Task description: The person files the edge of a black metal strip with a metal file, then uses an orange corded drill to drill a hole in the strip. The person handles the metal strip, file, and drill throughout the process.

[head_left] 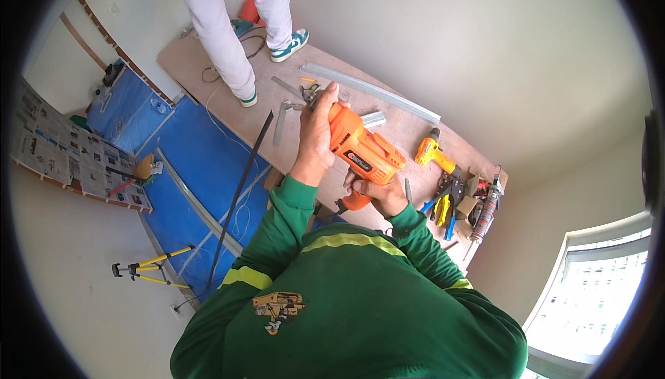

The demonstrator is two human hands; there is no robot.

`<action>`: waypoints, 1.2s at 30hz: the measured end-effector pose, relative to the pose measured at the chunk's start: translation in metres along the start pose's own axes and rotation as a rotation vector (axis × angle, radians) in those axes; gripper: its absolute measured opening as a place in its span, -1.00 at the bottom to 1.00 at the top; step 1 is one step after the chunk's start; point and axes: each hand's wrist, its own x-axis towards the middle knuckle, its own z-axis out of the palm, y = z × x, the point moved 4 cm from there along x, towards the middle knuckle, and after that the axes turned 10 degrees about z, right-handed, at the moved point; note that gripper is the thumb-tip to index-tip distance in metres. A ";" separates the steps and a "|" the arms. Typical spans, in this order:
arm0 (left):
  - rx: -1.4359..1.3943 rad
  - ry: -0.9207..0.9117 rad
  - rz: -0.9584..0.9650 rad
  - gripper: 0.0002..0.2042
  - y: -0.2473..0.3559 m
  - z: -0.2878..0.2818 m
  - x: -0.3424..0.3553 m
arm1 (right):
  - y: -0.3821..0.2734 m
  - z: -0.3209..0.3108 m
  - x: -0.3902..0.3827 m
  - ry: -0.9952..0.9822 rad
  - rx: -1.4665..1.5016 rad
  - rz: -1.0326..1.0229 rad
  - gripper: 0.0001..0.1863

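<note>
Two bare hands, both occupied, with one orange power saw [364, 150] held between them above the board [332, 73]. Left hand [316, 140]: wrapped about the saw's front end, thumb uppermost, just behind a narrow metal blade [286, 89] pointing away. Right hand [389, 195]: grasping the rear, near the orange handle; finger position on any trigger cannot be told. Beyond the hands: one long metal channel [374, 93], one short metal piece [374, 119]. Right of the hands: one yellow drill [431, 152], assorted pliers [445, 207], one sealant tube [488, 211]. Step, as judged: checking or readying the saw at its blade end. Next move probably calls for the left fingers kept clear of the blade and a firm rear grip.
</note>
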 end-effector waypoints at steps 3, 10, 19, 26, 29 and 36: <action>-0.009 0.020 0.013 -0.63 -0.002 -0.004 0.001 | 0.001 -0.002 0.002 0.014 0.000 0.001 -0.55; -0.106 0.021 -0.055 -0.69 -0.007 -0.012 0.006 | 0.001 -0.001 0.002 0.062 -0.039 0.044 -0.59; -0.053 -0.033 0.009 -0.71 -0.001 0.010 -0.017 | 0.004 -0.013 -0.002 0.069 -0.035 -0.015 -0.62; -0.086 -0.071 0.042 -0.73 0.001 0.024 -0.024 | 0.000 -0.026 -0.008 0.122 -0.084 -0.020 -0.51; -0.088 -0.078 0.051 -0.71 0.000 0.028 -0.025 | -0.001 -0.029 -0.010 0.134 -0.060 -0.020 -0.45; -0.057 -0.116 0.019 -0.73 -0.007 0.032 -0.024 | 0.001 -0.036 -0.013 0.072 0.009 0.020 -0.41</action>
